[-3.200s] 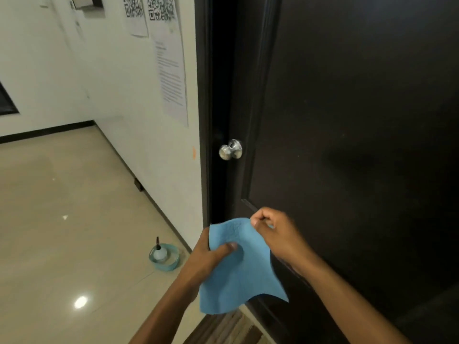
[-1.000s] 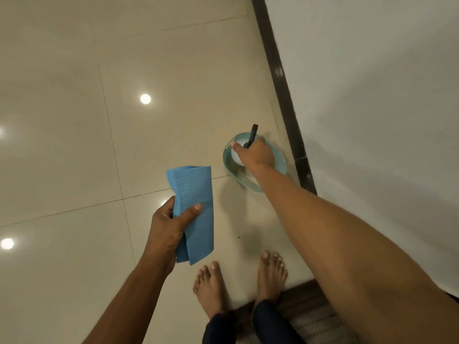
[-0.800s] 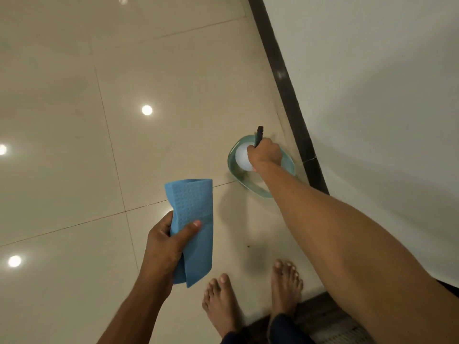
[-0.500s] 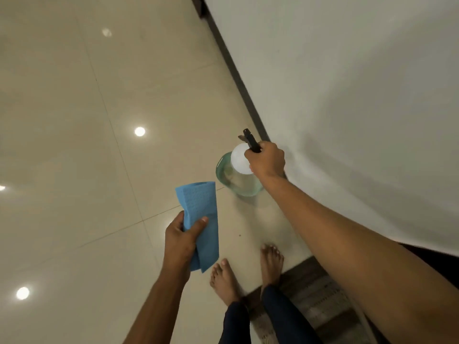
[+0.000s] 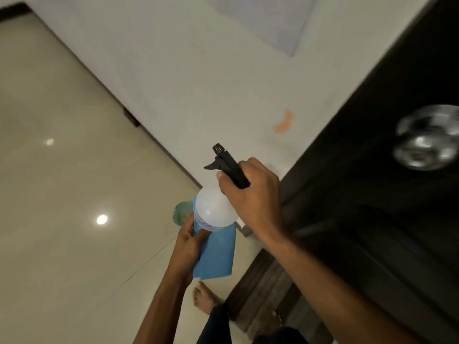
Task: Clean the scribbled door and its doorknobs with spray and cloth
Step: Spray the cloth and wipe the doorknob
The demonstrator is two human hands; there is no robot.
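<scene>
Head view, and we're looking down the hallway wall with the spray bottle (image 5: 214,211) held up in the air, centre frame! Right hand (image 5: 250,194) has its grip wrapped round the black trigger head (image 5: 227,165), fingers curled over the neck, nozzle pointing up and left toward the wall (image 5: 198,83). White round body of the bottle hangs below that fist.

Just under it, the left hand (image 5: 188,247) pinches the blue cloth (image 5: 216,254), thumb across the front, the cloth hanging down folded. The bottle's base sits right against the top of the cloth; touching or only overlapping, hard to call from this angle.

To the right, the dark door (image 5: 385,194) fills the frame edge, and its silver doorknob (image 5: 426,137) shows up blurred, well apart from both hands.

Behind the cloth, a teal bowl (image 5: 181,213) sits on the glossy tiled floor (image 5: 62,194), near the dark skirting. An orange smear (image 5: 284,122) marks the wall beside the door frame, and a sheet of paper (image 5: 273,18) hangs higher up. Down below, a bare foot (image 5: 205,300) at the edge of a striped mat (image 5: 268,291).
</scene>
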